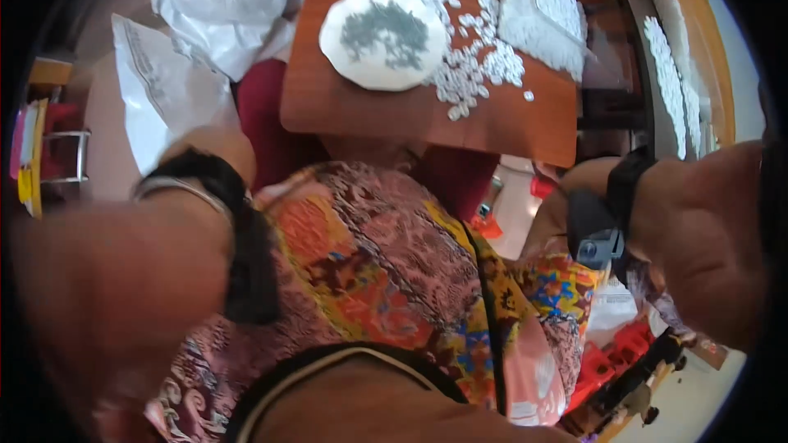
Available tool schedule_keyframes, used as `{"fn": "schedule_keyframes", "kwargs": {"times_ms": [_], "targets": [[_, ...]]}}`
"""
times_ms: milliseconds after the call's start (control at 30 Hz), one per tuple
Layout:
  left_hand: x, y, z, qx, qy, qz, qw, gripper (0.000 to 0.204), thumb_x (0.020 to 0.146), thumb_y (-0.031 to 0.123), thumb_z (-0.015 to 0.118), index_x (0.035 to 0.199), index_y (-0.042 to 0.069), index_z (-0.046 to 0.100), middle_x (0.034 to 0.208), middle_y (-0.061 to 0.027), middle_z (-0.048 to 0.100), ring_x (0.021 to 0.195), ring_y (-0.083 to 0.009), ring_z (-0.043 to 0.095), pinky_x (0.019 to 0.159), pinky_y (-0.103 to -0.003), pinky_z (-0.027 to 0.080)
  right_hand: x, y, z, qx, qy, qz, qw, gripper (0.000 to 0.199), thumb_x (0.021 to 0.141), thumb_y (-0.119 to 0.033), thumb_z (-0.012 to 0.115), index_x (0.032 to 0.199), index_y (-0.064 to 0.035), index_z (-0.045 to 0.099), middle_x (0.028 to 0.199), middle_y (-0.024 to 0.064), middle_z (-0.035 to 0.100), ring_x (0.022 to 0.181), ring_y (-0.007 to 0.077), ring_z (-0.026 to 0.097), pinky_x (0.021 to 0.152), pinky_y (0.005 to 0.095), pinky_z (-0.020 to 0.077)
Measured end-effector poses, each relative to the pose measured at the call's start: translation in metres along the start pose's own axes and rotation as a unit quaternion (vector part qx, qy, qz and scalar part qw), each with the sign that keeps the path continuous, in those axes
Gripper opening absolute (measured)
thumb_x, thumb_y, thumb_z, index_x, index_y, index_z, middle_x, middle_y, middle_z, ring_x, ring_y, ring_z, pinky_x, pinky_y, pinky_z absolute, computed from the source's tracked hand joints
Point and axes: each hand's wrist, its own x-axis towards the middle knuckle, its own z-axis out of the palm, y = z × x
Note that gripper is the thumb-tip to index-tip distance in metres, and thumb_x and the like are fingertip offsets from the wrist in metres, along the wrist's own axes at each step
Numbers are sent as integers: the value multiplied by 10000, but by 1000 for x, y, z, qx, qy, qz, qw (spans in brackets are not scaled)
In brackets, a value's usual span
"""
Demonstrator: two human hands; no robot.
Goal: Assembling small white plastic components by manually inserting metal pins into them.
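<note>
Both my hands are raised close to the camera, away from the table. My left hand (pixel 131 271) is large and smeared at the left, with a black strap (pixel 250 262) and a pale bangle at its wrist; its fingers cannot be made out. At the right edge my right hand (pixel 706 238) is bent back toward me, its fingers hidden. A black band with a small grey device (pixel 597 246) sits at that wrist. Neither hand touches the scalloped white plate (pixel 332 53) of small dark green pieces or the loose white disc-shaped pieces (pixel 468 78) beside it.
The brown wooden table (pixel 369 119) stands ahead of me. An open clear container (pixel 533 20) of white pieces lies at its right, more white pieces at the far edge. White plastic bags (pixel 222 12) are on the left. Red items (pixel 611 361) show at lower right.
</note>
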Motion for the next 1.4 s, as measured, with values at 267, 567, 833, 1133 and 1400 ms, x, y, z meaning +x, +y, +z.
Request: {"fn": "schedule_keyframes", "kwargs": {"times_ms": [267,567,833,1133,1400], "targets": [[26,33,-25,2,-2,79,997,75,719,298,638,770,244,641,801,106,580,805,-79,458,623,-220,292,31,-25,-67,-42,-40,-55,997,765,756,-520,611,1333,-80,370,1297,269,418,1156,426,451,857,518,443],[-14,32,-3,-45,101,112,988,278,752,222,701,628,130,470,708,-43,457,675,-171,451,601,-245,389,98,-47,64,-195,-103,-267,938,716,756,-466,606,1312,-68,396,1279,263,435,1144,406,460,845,490,443],[-38,36,-86,37,-257,154,953,271,858,301,585,765,60,504,700,-122,507,684,-268,537,602,-356,511,148,-196,71,-343,-66,-494,796,673,756,-419,601,1293,-57,419,1262,257,450,1133,389,469,834,465,443],[-33,28,-96,37,-197,173,964,221,888,237,545,797,42,495,728,-135,514,710,-285,550,650,-389,531,-22,-249,-93,-384,-73,-470,791,627,756,-365,596,1272,-45,444,1244,251,467,1121,369,479,822,437,443],[-47,13,-43,37,159,106,981,312,838,321,537,708,54,443,732,-129,454,666,-236,451,544,-283,387,31,-121,-58,-363,-20,-245,899,587,755,-318,591,1254,-34,467,1227,245,482,1110,352,487,811,412,444]]}}
